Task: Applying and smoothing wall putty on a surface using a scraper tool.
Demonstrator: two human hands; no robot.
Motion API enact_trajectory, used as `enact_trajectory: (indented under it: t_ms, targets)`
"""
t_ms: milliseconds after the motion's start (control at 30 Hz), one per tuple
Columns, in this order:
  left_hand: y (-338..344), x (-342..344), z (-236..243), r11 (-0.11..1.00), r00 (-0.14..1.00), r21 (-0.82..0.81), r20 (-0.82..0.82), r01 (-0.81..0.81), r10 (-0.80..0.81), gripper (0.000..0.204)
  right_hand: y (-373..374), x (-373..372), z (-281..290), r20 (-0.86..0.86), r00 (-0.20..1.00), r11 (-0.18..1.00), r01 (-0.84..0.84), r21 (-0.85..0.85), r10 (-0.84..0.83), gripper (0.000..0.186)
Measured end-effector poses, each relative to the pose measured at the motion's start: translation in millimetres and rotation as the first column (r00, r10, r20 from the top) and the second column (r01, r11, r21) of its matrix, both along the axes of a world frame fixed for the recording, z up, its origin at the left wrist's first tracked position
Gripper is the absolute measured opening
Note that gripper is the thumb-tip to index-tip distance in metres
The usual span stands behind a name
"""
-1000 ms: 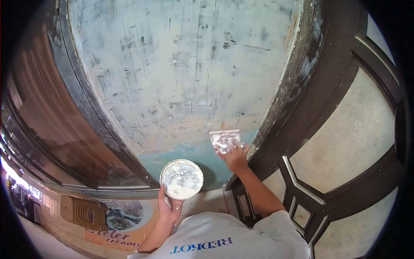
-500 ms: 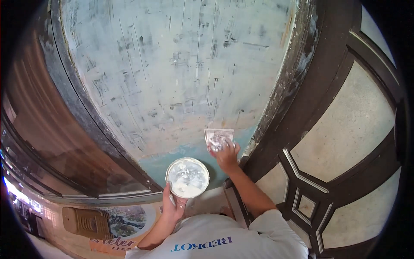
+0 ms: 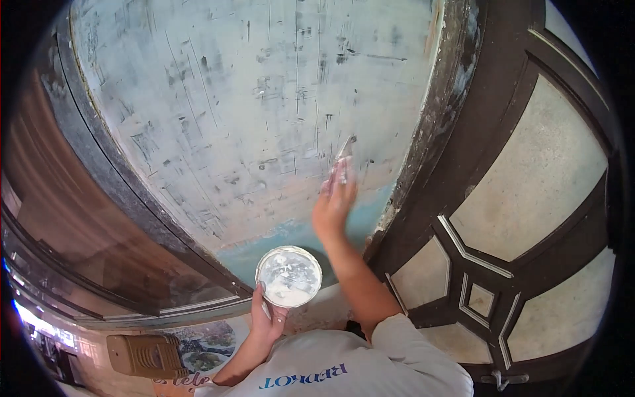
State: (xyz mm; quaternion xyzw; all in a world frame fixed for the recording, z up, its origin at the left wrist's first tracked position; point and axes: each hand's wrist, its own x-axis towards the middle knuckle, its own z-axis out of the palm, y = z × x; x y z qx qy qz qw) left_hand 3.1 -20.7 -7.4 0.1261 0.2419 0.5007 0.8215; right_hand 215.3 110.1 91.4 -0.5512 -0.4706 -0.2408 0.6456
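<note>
My left hand (image 3: 266,320) grips a round white tub (image 3: 289,248) from below and the left side. White paste coats its inside, thickest toward the near side. A thin pale strip shows beside the left fingers; I cannot make out what it is. Higher up and to the right, my right hand (image 3: 333,208) is closed round a flat scraper (image 3: 343,151), seen almost edge-on and smeared with white. The scraper's tip is at the patchy white and pale blue wall (image 3: 264,139), which has dark streaks. White paste also covers the right fingers, slightly blurred.
A dark wooden door (image 3: 456,192) with pale panels stands to the right, beyond a worn, paint-spotted frame. On the left is a glazed window (image 3: 99,218) with a brown curtain behind it. A brown plastic chair (image 3: 147,355) stands at the lower left, beside a printed picture (image 3: 207,347).
My right hand has moved up the wall, and the scraper has turned from flat-on to nearly edge-on. The tub stays in my left hand at nearly the same place.
</note>
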Motion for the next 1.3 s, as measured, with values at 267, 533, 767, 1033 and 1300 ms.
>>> enact_trajectory:
  t_ms: [267, 533, 767, 1033, 1300]
  targets:
    - [-9, -29, -8, 0.997, 0.999, -0.054, -0.027, -0.049, 0.047, 0.054, -35, -34, -11, 0.14, 0.951, 0.961, -0.278, -0.017, 0.277, 0.048]
    - [-7, -26, -3, 0.995, 0.997, -0.073, -0.04, -0.063, 0.06, 0.052, -16, -32, -4, 0.079, 0.993, 0.992, -0.081, -0.094, 0.089, 0.051]
    - [-1, -25, -8, 0.997, 0.999, -0.076, -0.02, -0.031, 0.029, 0.053, -35, 1, -6, 0.007, 0.916, 0.915, -0.399, -0.057, 0.4, 0.026]
    - [0, -23, -9, 0.998, 0.999, -0.053, -0.031, -0.038, 0.036, 0.054, -31, 110, 29, -0.327, 0.922, 0.966, -0.245, -0.081, 0.206, 0.023]
    - [0, -15, -9, 0.995, 0.997, -0.088, -0.06, -0.049, 0.044, 0.053, -25, 59, -3, 0.107, 0.991, 0.997, 0.079, 0.006, -0.079, 0.024]
